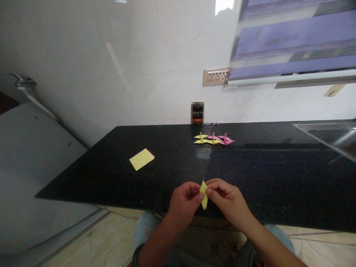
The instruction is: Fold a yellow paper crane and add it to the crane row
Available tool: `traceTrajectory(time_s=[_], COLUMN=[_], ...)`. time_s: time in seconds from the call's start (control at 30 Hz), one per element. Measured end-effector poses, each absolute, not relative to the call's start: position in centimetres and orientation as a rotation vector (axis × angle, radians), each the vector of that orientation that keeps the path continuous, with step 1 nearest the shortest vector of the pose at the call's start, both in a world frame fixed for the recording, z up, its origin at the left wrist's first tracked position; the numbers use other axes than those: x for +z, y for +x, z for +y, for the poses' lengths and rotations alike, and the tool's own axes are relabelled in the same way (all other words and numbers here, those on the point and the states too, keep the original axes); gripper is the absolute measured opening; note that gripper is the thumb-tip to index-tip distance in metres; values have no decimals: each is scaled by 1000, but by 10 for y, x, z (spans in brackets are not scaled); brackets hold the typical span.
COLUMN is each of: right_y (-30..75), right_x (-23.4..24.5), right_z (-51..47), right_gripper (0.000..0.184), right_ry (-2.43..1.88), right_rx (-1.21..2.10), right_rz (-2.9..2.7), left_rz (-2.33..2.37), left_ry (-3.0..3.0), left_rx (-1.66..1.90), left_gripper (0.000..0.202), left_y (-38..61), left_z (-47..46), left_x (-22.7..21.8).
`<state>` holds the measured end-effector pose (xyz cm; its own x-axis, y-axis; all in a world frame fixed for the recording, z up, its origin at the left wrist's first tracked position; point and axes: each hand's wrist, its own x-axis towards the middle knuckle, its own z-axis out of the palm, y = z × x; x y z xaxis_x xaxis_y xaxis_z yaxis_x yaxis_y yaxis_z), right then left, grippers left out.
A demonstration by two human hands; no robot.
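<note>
A small folded yellow paper piece [204,196] is pinched between both of my hands, just above the near edge of the black granite counter [264,174]. My left hand [185,202] grips its left side with thumb and fingers closed. My right hand [226,198] pinches its right side the same way. Farther back on the counter stand three finished paper cranes: a yellow one [200,139], a pink and yellow one [213,139] and a pink one [226,140]. A stack of square yellow paper sheets [141,159] lies to the left.
A small dark box [197,113] stands against the white wall behind the cranes. A steel sink [330,139] is set into the counter at the right. A wall socket [216,76] sits above. My knees and tiled floor show below the counter edge.
</note>
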<state>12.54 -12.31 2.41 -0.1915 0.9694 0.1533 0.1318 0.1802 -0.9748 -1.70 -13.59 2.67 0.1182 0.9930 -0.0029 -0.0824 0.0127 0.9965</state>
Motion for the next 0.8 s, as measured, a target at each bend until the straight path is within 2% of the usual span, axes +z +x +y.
traceTrajectory(time_s=[0.2, 0.57, 0.8], right_y=[126, 122, 121], right_x=[23, 25, 17], right_z=[-128, -128, -125], right_gripper=[12, 13, 13], right_ry=[-1155, -1164, -1182], right_rx=[1234, 1200, 1225], right_rz=[-1432, -1421, -1385], left_rz=[1114, 1214, 1175], left_ry=[1227, 1266, 1192], left_rx=[1190, 1165, 1192], left_gripper=[9, 14, 12], left_y=[-16, -17, -14], left_z=[-137, -136, -136], left_x=[28, 27, 26])
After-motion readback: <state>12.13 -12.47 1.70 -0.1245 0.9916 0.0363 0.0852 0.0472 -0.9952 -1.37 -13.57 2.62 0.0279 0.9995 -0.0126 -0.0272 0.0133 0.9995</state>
